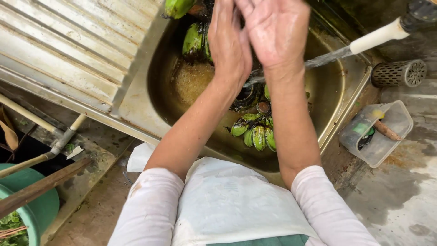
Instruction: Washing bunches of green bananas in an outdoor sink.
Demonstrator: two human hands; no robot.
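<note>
While water runs from the white tap [380, 35] at the right, the left hand [230, 43] and the right hand [275, 32] are held over the metal sink [136, 102], side by side and touching, fingers open and clamped on nothing. The stream is met just beneath the wrists. Green bananas [256, 132] are seen lying in the basin below the arms, more bananas [195, 40] at the far side. A clear plastic tub [393, 125] is set on the counter to the right.
</note>
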